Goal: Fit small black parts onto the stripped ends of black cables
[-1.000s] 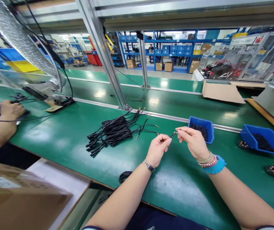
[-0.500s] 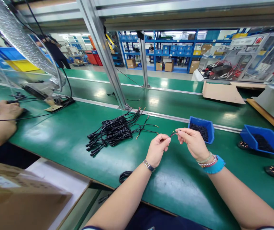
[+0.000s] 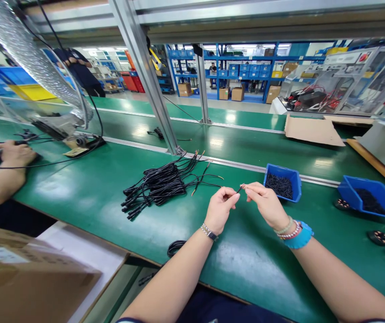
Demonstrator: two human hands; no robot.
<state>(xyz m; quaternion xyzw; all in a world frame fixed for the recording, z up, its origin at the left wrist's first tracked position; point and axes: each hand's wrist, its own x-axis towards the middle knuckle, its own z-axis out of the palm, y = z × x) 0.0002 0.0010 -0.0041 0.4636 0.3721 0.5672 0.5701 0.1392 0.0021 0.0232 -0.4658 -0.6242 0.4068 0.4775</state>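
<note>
- One thin dark wire end (image 3: 241,188) sits pinched between both hands above the green bench mat (image 3: 88,188).
- Left hand (image 3: 221,209) and right hand (image 3: 266,204) each clench it by fingertips.
- Small blue plastic bin (image 3: 282,181) stands just beyond; bundled black cables (image 3: 160,184) lie left.

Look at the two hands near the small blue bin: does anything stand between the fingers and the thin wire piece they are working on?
Nothing visible does. The left hand and right hand both pinch the thin wire piece directly at the fingertips. The cable bundle lies apart to the left, the small blue bin behind on the right.
</note>
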